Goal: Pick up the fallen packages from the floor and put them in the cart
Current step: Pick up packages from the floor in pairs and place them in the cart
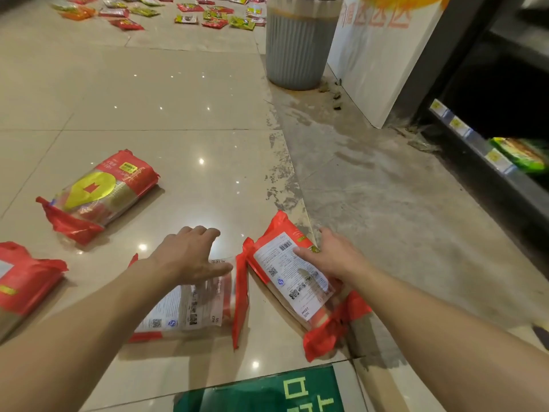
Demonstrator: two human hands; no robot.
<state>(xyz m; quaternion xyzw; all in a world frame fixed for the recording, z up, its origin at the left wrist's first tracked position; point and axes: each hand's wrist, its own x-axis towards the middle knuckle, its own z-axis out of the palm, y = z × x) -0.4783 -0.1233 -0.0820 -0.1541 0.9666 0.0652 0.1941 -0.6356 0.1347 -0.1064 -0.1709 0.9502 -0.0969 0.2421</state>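
Several red noodle packages lie on the tiled floor. My left hand (190,254) lies over the far end of the middle package (190,310), label side up, thumb on its face and fingers bent over its far edge. My right hand (332,257) holds the right package (292,282), thumb on the white label and fingers curled round its right edge. Another package (98,194) lies face up to the left, and a fourth (23,281) sits at the left edge. No cart is in view.
A ribbed grey bin (297,43) stands ahead by a white pillar (374,60). Several small snack packets (190,13) are scattered on the far floor. A dark shelf (490,162) with price tags runs along the right. A green floor sign (267,394) is near my feet.
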